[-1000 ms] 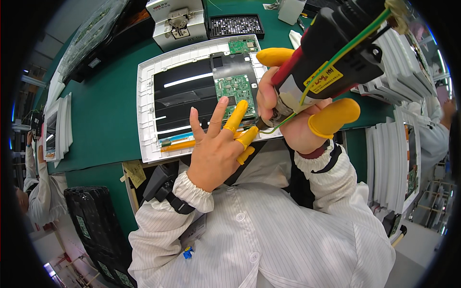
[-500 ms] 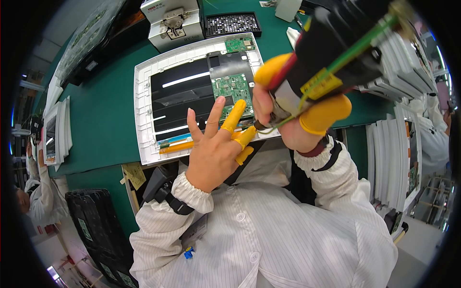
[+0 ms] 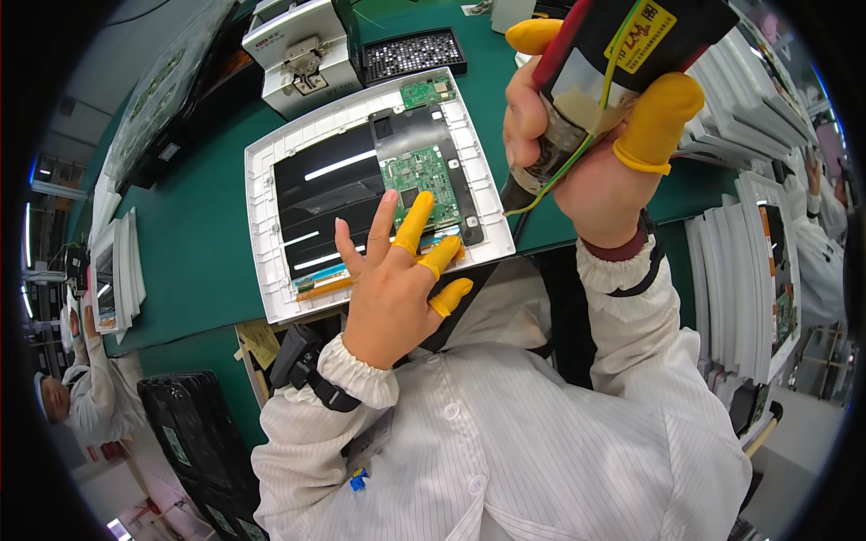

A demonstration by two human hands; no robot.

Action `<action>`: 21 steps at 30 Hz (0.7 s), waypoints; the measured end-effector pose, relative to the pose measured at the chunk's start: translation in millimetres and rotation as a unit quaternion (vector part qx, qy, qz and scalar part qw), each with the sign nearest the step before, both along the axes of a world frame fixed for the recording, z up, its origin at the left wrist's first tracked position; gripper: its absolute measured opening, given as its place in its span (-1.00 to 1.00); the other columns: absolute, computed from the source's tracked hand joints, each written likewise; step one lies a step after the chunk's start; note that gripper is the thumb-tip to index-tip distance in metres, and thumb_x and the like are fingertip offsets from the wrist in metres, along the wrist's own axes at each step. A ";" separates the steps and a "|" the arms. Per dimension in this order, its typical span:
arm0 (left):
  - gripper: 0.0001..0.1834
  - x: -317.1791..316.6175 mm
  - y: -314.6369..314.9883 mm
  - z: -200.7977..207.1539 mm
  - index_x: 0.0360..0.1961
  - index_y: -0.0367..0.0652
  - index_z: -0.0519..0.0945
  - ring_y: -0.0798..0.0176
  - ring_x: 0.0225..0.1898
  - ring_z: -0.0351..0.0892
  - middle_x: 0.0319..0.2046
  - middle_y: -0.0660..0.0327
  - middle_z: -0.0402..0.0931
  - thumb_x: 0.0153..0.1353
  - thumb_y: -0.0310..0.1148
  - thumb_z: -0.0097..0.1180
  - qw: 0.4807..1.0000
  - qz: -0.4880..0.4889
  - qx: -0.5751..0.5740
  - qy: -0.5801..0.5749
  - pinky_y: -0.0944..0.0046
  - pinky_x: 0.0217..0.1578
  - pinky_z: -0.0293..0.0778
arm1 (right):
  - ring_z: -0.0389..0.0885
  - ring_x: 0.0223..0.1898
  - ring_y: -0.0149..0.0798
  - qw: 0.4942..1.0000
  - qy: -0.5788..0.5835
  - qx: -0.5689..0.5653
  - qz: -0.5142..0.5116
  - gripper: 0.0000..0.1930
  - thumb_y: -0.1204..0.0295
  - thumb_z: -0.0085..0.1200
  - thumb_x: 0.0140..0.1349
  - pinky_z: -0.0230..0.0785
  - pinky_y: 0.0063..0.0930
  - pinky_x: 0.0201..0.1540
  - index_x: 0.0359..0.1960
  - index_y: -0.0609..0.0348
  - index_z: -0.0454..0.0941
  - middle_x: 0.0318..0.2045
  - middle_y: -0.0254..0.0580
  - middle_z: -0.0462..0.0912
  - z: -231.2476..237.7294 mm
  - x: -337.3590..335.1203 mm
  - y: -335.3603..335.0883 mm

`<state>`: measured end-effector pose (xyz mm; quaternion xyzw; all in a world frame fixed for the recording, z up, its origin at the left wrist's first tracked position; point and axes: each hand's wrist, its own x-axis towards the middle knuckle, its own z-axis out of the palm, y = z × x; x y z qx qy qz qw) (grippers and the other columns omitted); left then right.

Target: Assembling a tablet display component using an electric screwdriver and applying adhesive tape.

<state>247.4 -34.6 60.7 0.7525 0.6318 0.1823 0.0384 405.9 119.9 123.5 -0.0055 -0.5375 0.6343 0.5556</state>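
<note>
The right hand point(image 3: 595, 153) is gripping a black electric screwdriver point(image 3: 622, 63) tightly at one o'clock. The left hand point(image 3: 392, 288) is resting open-fingered, holding nothing, on the white panel frame point(image 3: 271, 234), whose green circuit board point(image 3: 419, 180) is lying at twelve o'clock of the fingertips.

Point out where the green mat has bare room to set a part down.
Bare green mat lies left of the white panel frame, up to the stacked boards. Behind the frame, a white fixture and black tray crowd it; the right side holds white stacks.
</note>
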 end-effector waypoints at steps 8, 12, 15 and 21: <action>-0.53 3.9 2.9 -1.7 0.05 0.23 0.74 -0.12 0.53 -0.04 0.12 0.02 0.51 0.07 -0.07 0.42 0.998 -0.014 -0.001 0.057 -0.58 0.33 -0.45 | 0.45 -0.56 -0.42 0.986 -0.028 -0.156 0.047 0.09 -0.58 -0.21 0.11 0.34 -0.60 -0.52 0.13 0.39 0.44 -0.52 -0.22 0.54 20.5 6.1 -4.5; -0.58 3.1 2.9 -1.5 0.00 0.22 0.77 -0.12 0.53 -0.02 -0.09 0.06 0.56 0.06 -0.08 0.42 0.996 -0.024 -0.005 0.083 -0.59 0.33 -0.47 | 0.45 -0.57 -0.42 0.990 -0.027 -0.128 0.043 0.07 -0.56 -0.19 0.14 0.35 -0.60 -0.52 0.12 0.41 0.44 -0.53 -0.22 0.54 15.1 5.9 2.5; -0.69 5.3 2.7 -0.5 -0.17 0.14 0.82 -0.13 0.52 0.04 -0.31 0.11 0.53 0.03 -0.10 0.44 0.996 -0.026 0.015 0.079 -0.60 0.33 -0.48 | 0.45 -0.57 -0.42 0.993 -0.012 -0.117 -0.008 0.05 -0.53 -0.18 0.17 0.34 -0.61 -0.52 0.12 0.43 0.43 -0.52 -0.20 0.55 14.4 4.9 4.2; -0.72 2.5 1.5 4.6 -0.33 0.00 0.82 -0.18 0.51 0.06 -0.25 0.06 0.57 -0.02 -0.12 0.47 0.996 -0.037 -0.017 0.080 -0.62 0.32 -0.49 | 0.46 -0.55 -0.41 0.992 -0.004 -0.124 -0.003 0.03 -0.50 -0.17 0.21 0.32 -0.62 -0.51 0.14 0.44 0.40 -0.51 -0.18 0.53 11.5 3.9 11.7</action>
